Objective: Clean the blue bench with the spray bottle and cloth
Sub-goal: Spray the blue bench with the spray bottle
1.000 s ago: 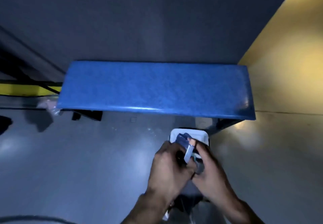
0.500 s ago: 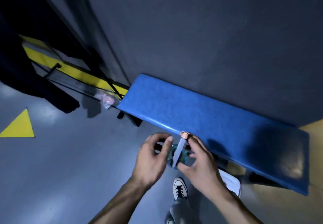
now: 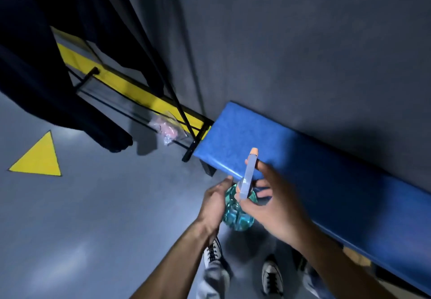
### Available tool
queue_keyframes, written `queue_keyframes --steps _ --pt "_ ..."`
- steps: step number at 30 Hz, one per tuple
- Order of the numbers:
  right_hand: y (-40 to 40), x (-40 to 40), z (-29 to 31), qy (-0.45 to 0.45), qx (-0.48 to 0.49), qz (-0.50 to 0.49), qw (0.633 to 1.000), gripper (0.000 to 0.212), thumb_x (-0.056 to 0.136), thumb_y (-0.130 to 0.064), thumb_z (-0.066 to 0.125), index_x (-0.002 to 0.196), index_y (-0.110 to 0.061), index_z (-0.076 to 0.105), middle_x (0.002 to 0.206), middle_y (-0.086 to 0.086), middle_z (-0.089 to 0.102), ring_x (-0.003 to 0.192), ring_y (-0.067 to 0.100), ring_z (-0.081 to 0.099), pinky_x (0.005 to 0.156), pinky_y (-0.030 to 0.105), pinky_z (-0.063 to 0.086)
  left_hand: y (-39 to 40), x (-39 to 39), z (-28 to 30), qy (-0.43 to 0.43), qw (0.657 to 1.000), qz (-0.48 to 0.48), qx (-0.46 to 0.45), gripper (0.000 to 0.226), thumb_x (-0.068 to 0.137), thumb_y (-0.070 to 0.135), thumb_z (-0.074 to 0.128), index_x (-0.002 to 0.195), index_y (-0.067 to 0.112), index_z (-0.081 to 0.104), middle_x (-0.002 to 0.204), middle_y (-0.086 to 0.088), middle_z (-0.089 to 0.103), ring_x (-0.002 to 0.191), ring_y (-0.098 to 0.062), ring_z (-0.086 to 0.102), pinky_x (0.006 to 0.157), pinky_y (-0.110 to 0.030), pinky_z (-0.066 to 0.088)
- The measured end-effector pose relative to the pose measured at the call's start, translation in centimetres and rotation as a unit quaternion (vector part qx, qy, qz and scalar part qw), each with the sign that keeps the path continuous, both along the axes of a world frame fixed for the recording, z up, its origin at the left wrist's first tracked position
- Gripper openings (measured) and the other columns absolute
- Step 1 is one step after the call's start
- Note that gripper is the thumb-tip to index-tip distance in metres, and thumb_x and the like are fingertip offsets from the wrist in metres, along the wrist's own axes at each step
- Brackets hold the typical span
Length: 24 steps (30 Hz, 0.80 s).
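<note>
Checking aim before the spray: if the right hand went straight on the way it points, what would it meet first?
Probably the bench. The right hand, holding the spray bottle, points up-left over its front edge; depth is unclear.

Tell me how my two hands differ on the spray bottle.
The left hand wraps the teal body of the spray bottle from the side; the right hand sits higher, at the pale spray head, fingers spread. The left hand's fingers are hidden behind the bottle. Both are bare and near the bench.
</note>
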State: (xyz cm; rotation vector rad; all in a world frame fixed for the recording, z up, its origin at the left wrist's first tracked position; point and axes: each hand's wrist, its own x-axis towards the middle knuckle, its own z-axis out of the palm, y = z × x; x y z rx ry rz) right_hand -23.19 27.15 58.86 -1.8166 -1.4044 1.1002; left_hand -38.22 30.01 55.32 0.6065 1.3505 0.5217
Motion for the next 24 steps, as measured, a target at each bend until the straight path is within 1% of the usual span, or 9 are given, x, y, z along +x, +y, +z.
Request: queue_keyframes --steps 3,7,10,13,15,16,20,22,24 --pt "4.1 -2.8 -3.2 0.013 -0.014 -0.027 0.999 0.068 0.072 -0.052 0.073 0.135 -0.042 0.049 0.114 -0.015 0.064 0.085 -0.001 0.066 0.077 0.03 0.058 3.3 -0.9 -2.2 0.015 0.999 0.014 -0.045 0.045 0.1 0.047 0.049 0.11 0.015 0.078 0.104 -0.011 0.081 0.097 -0.028 0.079 0.091 -0.042 0.061" --pt "9.0 -5.5 -7.6 -0.029 -0.053 -0.073 0.996 0.037 0.084 -0.06 0.063 0.109 -0.035 0.052 0.108 -0.01 0.065 0.095 0.013 0.066 0.086 0.038 0.054 6.0 -1.2 -5.9 0.019 0.993 0.064 -0.096 0.055 0.083 0.059 0.057 0.109 0.016 0.078 0.101 -0.013 0.082 0.093 -0.031 0.079 0.094 -0.05 0.061" --pt "11.7 -6.8 -10.0 -0.048 -0.124 -0.098 0.986 0.045 0.095 -0.059 0.054 0.118 -0.02 0.058 0.122 0.004 0.065 0.115 0.031 0.062 0.094 0.042 0.051 7.1 -1.1 -9.8 0.022 0.98 0.119 -0.16 0.063 0.073 0.06 0.062 0.112 0.012 0.076 0.101 -0.017 0.081 0.092 -0.036 0.079 0.096 -0.057 0.059" --pt "13.2 -7.6 -12.3 -0.051 -0.18 -0.107 0.976 0.038 0.099 -0.053 0.05 0.111 -0.018 0.059 0.121 0.012 0.067 0.114 0.038 0.063 0.086 0.04 0.048 7.6 -1.0 -13.7 0.005 0.96 0.165 -0.227 0.071 0.064 0.05 0.065 0.118 0.006 0.074 0.111 -0.024 0.077 0.099 -0.042 0.075 0.098 -0.063 0.056" --pt "13.4 -8.0 -13.6 -0.05 -0.204 -0.109 0.971 0.035 0.099 -0.05 0.05 0.109 -0.018 0.06 0.119 0.013 0.068 0.112 0.039 0.064 0.084 0.039 0.048 7.6 -1.0 -15.3 -0.001 0.95 0.19 -0.247 0.067 0.072 0.044 0.066 0.124 0.001 0.071 0.122 -0.027 0.072 0.108 -0.045 0.072 0.103 -0.062 0.052" --pt "13.4 -8.1 -14.1 -0.049 -0.213 -0.109 0.97 0.035 0.1 -0.049 0.049 0.11 -0.017 0.06 0.119 0.014 0.069 0.112 0.039 0.064 0.084 0.039 0.047 7.4 -1.2 -16.0 0.006 0.948 0.195 -0.251 0.06 0.075 0.041 0.067 0.12 0.002 0.071 0.12 -0.027 0.072 0.108 -0.045 0.072 0.103 -0.061 0.052" --pt "13.0 -8.4 -15.1 -0.046 -0.23 -0.118 0.965 0.037 0.101 -0.044 0.048 0.116 -0.014 0.061 0.121 0.017 0.069 0.113 0.04 0.062 0.089 0.039 0.048 6.5 -2.8 -19.2 0.047 0.956 0.142 -0.254 0.076 0.049 0.054 0.07 0.108 0.007 0.078 0.107 -0.024 0.078 0.099 -0.043 0.076 0.098 -0.064 0.056" --pt "12.9 -8.7 -15.2 -0.044 -0.229 -0.13 0.964 0.042 0.102 -0.044 0.047 0.128 -0.013 0.06 0.125 0.017 0.068 0.118 0.04 0.061 0.095 0.04 0.048 6.2 -3.2 -20.2 0.041 0.957 0.134 -0.253 0.079 0.05 0.055 0.07 0.112 0.007 0.078 0.108 -0.023 0.077 0.097 -0.041 0.076 0.099 -0.062 0.056" --pt "12.7 -8.8 -15.4 -0.048 -0.232 -0.14 0.962 0.045 0.103 -0.046 0.046 0.125 -0.011 0.06 0.125 0.018 0.068 0.119 0.039 0.061 0.095 0.04 0.048 6.2 -2.9 -19.2 0.051 0.958 0.122 -0.253 0.076 0.054 0.053 0.07 0.112 0.005 0.076 0.106 -0.023 0.077 0.092 -0.04 0.075 0.096 -0.057 0.059"
